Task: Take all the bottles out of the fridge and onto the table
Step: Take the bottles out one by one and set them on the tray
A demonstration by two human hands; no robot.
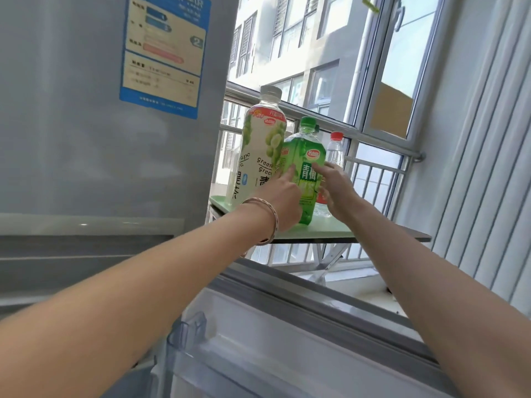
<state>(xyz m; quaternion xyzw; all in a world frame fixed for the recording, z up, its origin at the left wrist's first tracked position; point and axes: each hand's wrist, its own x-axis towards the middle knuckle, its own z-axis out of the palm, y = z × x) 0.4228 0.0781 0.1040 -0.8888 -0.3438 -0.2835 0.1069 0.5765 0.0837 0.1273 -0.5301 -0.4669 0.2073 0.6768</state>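
We count three bottles on the table (330,229): white bottle (263,150) left of our fingers, green bottle (306,170) clasped between left hand (283,201) and right hand (337,191), water bottle (335,152) behind.

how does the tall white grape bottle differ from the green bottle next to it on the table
The white grape bottle is taller, with a pale label and white cap; the green bottle is shorter, green all over with a green cap. The left hand and right hand flank the green bottle, fingers on its label, while the left hand overlaps the white one's lower part. Both stand upright on the green table.
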